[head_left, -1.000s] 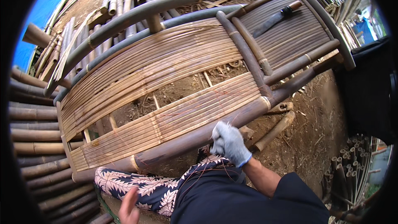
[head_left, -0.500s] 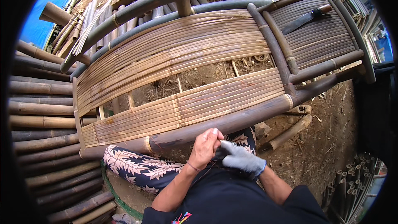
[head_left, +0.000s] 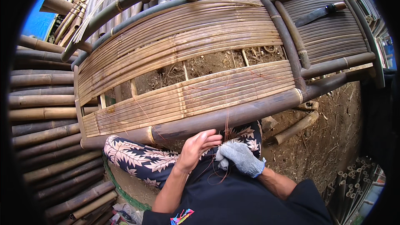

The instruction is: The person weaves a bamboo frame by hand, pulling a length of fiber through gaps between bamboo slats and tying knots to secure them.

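My bare left hand (head_left: pixel 197 149) is over my lap, its fingers stretched out toward the right and close together, with nothing visible in them. Beside it, in a grey glove, my right hand (head_left: pixel 241 158) is closed on a thin reddish-brown cord (head_left: pixel 227 126). The cord runs up from the glove to the bench's front rail, and loose loops of it hang below over my dark shirt. Just ahead of both hands lies a bamboo bench (head_left: pixel 225 117) with a slatted seat. More strands of cord cross its front slats.
A knife (head_left: pixel 318 14) with a dark handle lies on the bench's slatted right end. Bamboo poles (head_left: pixel 43 101) are stacked at the left, and more lie behind the bench. A short bamboo piece (head_left: pixel 296 128) rests on the dirt at right. A blue tarp (head_left: pixel 46 2) is far left.
My hands have parted: the left fingers have straightened and moved slightly left, while the gloved hand has curled round the cord. The view has shifted a little, moving the bench up in the picture.
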`<state>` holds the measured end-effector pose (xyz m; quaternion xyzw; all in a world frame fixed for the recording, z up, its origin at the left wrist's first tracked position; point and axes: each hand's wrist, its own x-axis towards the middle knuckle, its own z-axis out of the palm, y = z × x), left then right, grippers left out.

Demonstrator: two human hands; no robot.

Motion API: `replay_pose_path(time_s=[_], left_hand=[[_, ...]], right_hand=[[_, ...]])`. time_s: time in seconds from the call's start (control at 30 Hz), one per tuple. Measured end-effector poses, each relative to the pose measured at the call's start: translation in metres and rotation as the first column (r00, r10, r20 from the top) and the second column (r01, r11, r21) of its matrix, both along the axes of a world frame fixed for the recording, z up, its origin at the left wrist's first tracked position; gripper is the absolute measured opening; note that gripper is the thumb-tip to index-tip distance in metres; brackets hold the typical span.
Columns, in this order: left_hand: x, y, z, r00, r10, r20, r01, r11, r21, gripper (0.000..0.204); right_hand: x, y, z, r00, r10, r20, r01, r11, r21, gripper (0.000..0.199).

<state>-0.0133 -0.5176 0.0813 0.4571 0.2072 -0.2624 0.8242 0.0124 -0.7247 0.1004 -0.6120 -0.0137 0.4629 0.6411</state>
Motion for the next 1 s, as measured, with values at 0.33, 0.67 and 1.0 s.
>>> replay_pose_path(time_s=[0.33, 0.67, 1.0], left_hand=[[0.066, -0.026, -0.026, 0.875, 0.469, -0.117, -0.484, 0.853, -0.196, 0.031], [0.037, -0.014, 0.012, 0.960, 0.276, -0.049, -0.267, 0.954, 0.138, 0.037], [0.021, -0.023, 0.014, 0.995, 0.099, -0.022, -0.099, 0.995, 0.017, 0.038]], right_hand=[[-0.018, -0.016, 0.012, 0.977, 0.152, -0.149, -0.147, 0.988, 0.040, 0.036], [0.001, -0.020, 0.010, 0.959, 0.268, 0.093, -0.260, 0.962, -0.085, 0.036], [0.002, -0.013, 0.004, 0.895, 0.388, 0.221, -0.362, 0.920, -0.150, 0.031]])
